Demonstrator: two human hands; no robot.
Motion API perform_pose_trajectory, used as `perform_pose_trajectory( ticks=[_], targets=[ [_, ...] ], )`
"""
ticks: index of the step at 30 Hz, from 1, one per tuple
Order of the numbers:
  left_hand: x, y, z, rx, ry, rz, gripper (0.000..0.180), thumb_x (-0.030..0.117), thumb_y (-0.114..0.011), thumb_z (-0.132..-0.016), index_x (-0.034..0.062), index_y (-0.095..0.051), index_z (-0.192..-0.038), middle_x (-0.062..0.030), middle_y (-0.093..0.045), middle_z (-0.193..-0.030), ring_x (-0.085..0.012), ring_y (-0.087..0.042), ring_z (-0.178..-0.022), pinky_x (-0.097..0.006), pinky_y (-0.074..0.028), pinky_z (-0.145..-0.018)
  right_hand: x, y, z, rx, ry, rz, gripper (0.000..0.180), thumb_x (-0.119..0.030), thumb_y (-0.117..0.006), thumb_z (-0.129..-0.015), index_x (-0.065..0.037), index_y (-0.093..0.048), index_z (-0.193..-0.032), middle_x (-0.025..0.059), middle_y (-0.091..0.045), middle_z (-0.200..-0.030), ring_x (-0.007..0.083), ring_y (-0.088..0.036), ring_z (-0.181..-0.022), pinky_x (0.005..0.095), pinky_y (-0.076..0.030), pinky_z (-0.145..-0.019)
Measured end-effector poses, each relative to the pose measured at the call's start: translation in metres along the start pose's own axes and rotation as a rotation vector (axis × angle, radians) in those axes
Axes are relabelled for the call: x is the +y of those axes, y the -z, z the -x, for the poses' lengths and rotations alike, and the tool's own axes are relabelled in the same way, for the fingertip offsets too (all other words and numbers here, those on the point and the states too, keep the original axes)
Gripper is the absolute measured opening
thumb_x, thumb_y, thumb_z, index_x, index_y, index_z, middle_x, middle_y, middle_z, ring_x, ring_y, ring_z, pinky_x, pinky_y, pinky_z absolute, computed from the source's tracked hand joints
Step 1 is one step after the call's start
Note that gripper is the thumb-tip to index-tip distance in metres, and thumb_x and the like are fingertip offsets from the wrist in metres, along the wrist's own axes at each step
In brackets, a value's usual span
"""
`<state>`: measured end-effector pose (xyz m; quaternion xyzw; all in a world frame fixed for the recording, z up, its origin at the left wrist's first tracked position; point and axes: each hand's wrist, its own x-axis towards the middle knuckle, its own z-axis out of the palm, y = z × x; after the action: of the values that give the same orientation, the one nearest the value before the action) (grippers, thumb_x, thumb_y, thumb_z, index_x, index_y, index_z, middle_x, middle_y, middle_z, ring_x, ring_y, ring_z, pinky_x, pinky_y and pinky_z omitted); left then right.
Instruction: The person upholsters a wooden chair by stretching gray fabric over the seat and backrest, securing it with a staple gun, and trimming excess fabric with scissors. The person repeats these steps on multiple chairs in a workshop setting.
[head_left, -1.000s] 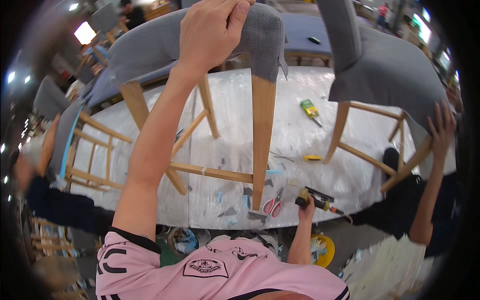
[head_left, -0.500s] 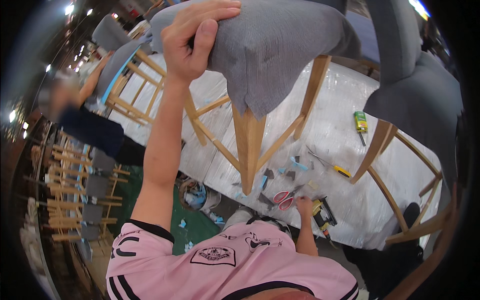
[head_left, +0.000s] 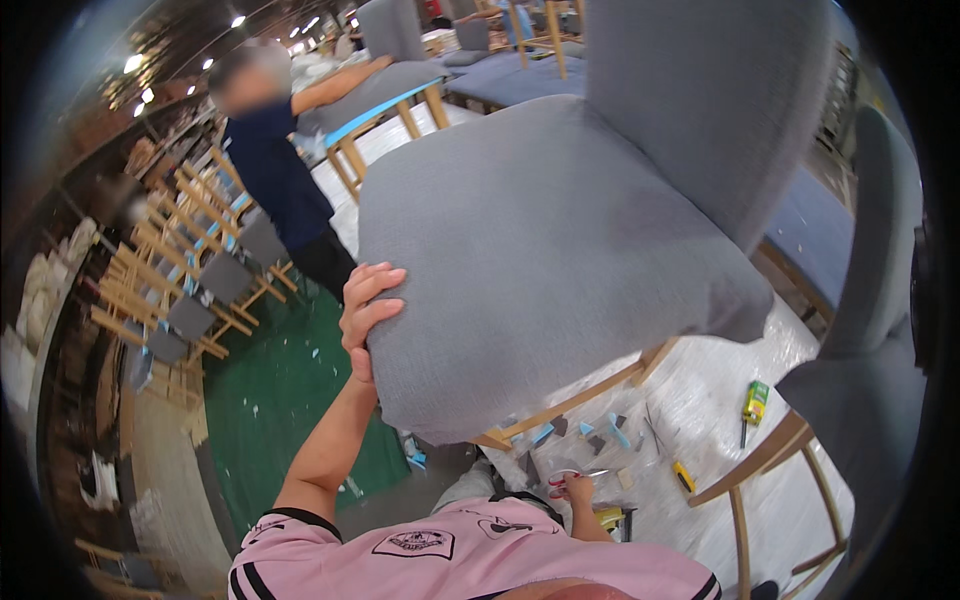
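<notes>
A grey upholstered chair [head_left: 520,250] with wooden legs stands on the table in front of me, its backrest to the far right. My left hand [head_left: 370,315] grips the left edge of its seat, fingers curled over the fabric. Low beside the chair, at the table's near edge, my right hand [head_left: 578,488] is closed at a pair of red-handled scissors [head_left: 558,482]; the blades point right. A staple gun [head_left: 615,522] with yellow parts lies just right of that hand, partly hidden by my arm.
Grey and blue scraps [head_left: 590,430] lie on the plastic-covered table [head_left: 690,420], with a yellow-handled tool [head_left: 684,477] and a green-yellow box [head_left: 756,402]. Another grey chair [head_left: 850,400] stands at right. A co-worker [head_left: 275,170] handles a chair at far left, near stacked chairs [head_left: 190,280].
The chair has been turned and tipped, so its seat top and backrest now show. My left hand has moved down with the seat's edge. My right hand has taken hold of the scissors.
</notes>
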<state>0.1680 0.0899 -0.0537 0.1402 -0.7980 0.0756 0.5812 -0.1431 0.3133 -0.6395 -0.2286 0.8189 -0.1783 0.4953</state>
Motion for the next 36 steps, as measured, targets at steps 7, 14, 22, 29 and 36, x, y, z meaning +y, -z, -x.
perform_pose_trajectory(
  ticks=[7,14,22,29,36],
  targets=[
    [-0.022,-0.006,0.007,0.044,-0.055,0.065,0.072,0.058,-0.019,-0.106,0.0052,-0.067,-0.118,-0.0214,-0.066,-0.126,-0.0379,-0.055,-0.127,-0.056,-0.032,-0.112,0.011,0.061,0.079,-0.345,0.115,-1.083,0.035,-0.011,-0.066,-0.092,0.000,-0.047,-0.120,0.0103,-0.062,-0.089,0.0217,-0.063,-0.073,0.0363,-0.055,-0.061],
    [0.103,-0.015,0.050,0.396,0.562,0.153,0.052,0.040,-0.042,-0.106,0.0030,-0.040,-0.143,-0.0171,-0.042,-0.149,-0.0287,-0.041,-0.138,-0.046,-0.031,-0.116,-0.107,0.102,0.246,-0.263,0.604,-0.667,0.052,-0.010,-0.075,-0.089,-0.003,-0.055,-0.137,-0.0004,-0.055,-0.081,0.0081,-0.053,-0.061,0.0238,-0.042,-0.051],
    [0.164,-0.022,0.086,0.148,0.959,0.181,0.072,0.020,-0.087,-0.083,-0.0010,-0.041,-0.134,-0.0173,-0.052,-0.133,-0.0249,-0.052,-0.125,-0.040,-0.041,-0.107,-0.238,0.102,0.276,-0.461,1.333,-0.383,0.077,-0.046,-0.085,-0.077,-0.004,-0.055,-0.134,0.0125,-0.060,-0.107,0.0262,-0.059,-0.095,0.0369,-0.048,-0.088],
    [0.154,-0.010,0.082,0.108,0.978,0.236,0.071,0.014,-0.090,-0.079,-0.0036,-0.044,-0.131,-0.0152,-0.059,-0.125,-0.0225,-0.061,-0.113,-0.036,-0.049,-0.098,-0.283,0.092,0.293,-0.393,1.543,-0.367,0.086,-0.048,-0.089,-0.070,-0.005,-0.047,-0.131,0.0182,-0.063,-0.121,0.0386,-0.065,-0.108,0.0429,-0.052,-0.091],
    [0.151,-0.007,0.084,0.038,0.937,0.237,0.065,0.018,-0.088,-0.081,-0.0003,-0.047,-0.129,-0.0118,-0.059,-0.125,-0.0201,-0.059,-0.113,-0.035,-0.045,-0.101,-0.296,0.094,0.307,-0.314,1.531,-0.445,0.076,-0.050,-0.091,-0.066,-0.007,-0.057,-0.120,0.0146,-0.070,-0.100,0.0360,-0.070,-0.090,0.0398,-0.055,-0.078]
  ],
)
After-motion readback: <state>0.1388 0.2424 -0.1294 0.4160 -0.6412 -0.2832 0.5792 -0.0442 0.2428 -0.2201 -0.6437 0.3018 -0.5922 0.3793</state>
